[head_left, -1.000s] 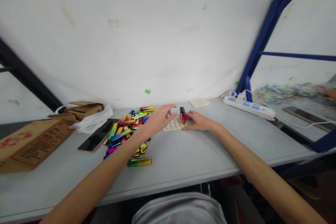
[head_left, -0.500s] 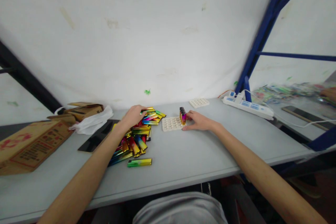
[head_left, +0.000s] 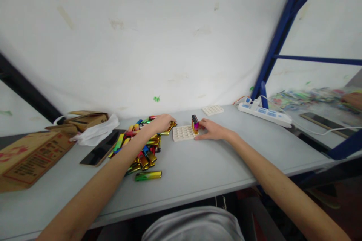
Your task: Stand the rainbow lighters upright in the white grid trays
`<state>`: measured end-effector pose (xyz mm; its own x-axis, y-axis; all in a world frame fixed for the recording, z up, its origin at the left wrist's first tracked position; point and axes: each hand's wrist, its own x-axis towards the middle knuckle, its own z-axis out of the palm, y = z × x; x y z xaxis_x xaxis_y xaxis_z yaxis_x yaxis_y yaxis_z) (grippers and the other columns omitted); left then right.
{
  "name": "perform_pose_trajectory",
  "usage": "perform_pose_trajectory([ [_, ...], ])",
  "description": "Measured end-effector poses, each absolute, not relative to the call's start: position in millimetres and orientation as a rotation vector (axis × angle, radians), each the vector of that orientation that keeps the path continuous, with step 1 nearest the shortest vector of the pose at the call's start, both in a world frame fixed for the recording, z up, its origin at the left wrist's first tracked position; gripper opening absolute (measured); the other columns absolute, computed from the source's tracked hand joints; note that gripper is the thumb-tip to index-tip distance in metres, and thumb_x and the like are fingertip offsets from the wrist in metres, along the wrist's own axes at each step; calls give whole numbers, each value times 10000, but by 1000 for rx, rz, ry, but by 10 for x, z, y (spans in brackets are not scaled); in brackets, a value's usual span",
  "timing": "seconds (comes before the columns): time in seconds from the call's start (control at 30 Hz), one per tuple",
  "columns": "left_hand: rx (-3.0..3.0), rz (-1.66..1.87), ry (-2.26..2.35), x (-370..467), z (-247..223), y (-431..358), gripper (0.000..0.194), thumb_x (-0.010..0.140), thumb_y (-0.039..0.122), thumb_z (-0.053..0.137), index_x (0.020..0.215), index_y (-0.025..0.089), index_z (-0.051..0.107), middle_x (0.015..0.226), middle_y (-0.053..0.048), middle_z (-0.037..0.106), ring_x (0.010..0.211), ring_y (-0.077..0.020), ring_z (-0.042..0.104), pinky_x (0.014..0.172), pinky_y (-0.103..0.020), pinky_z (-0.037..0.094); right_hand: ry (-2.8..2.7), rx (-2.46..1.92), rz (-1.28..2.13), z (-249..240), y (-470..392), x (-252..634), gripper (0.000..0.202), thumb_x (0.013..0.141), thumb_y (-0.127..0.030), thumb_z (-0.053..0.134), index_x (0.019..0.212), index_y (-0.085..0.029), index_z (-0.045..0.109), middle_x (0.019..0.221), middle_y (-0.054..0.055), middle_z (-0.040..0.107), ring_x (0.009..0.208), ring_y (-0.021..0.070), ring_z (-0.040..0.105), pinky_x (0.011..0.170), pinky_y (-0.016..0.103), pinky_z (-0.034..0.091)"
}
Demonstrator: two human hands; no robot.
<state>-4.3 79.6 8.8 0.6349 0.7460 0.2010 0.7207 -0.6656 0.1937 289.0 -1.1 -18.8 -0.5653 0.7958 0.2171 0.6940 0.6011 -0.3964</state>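
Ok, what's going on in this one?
Someone's left hand is over a pile of shiny, multicoloured lighters; any grip is unclear. The right hand is at the right end of an off-white, pocketed tray, beside a few dark-topped, metallic lighters standing upright. A green-and-yellow lighter lies apart.

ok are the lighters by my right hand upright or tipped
Upright: the lighters stand at the right end of the tray, dark tops up.

Scuffed white wall [head_left: 175, 41], grey table [head_left: 215, 173]
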Motion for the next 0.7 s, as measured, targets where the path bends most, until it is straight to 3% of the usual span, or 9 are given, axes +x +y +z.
perform_pose_trajectory([
  [0.17,2777,294,1198,7,115,767,298,757,103,579,921,191,811,965,-126,751,972,-265,696,930,-326,500,-2475,-1195,369,-215,7,2903,572,810,-620,747,1092,-128,666,999,110,621,884,244,584,809,339,483],
  [0.3,2846,278,1162,-6,87,724,261,806,128,585,973,160,783,969,-121,683,962,-255,666,946,-348,498,-2477,-1209,347,-209,-1,2909,566,815,-627,740,1072,-128,667,989,107,620,876,242,591,806,333,484],
  [0.47,2876,766,1183,12,61,583,249,880,203,543,1065,154,703,1015,-115,647,1044,-266,604,975,-410,479,-2472,-1217,377,-193,-19,2910,566,820,-615,741,1087,-123,665,1006,114,618,876,241,588,806,341,489],
  [0.63,2439,1069,1256,0,280,289,188,836,257,606,1009,186,611,730,20,623,656,-152,598,708,-288,489,-2434,-1210,393,-226,-7,2923,588,781,-612,776,1104,-132,670,1012,110,625,900,251,603,815,344,495],
  [0.7,2218,1113,1213,-18,356,139,172,813,281,649,940,201,567,709,35,639,614,-133,611,640,-253,471,-2416,-1209,407,-237,-1,2935,620,750,-621,796,1119,-138,673,1021,105,632,909,256,610,830,352,499],
])
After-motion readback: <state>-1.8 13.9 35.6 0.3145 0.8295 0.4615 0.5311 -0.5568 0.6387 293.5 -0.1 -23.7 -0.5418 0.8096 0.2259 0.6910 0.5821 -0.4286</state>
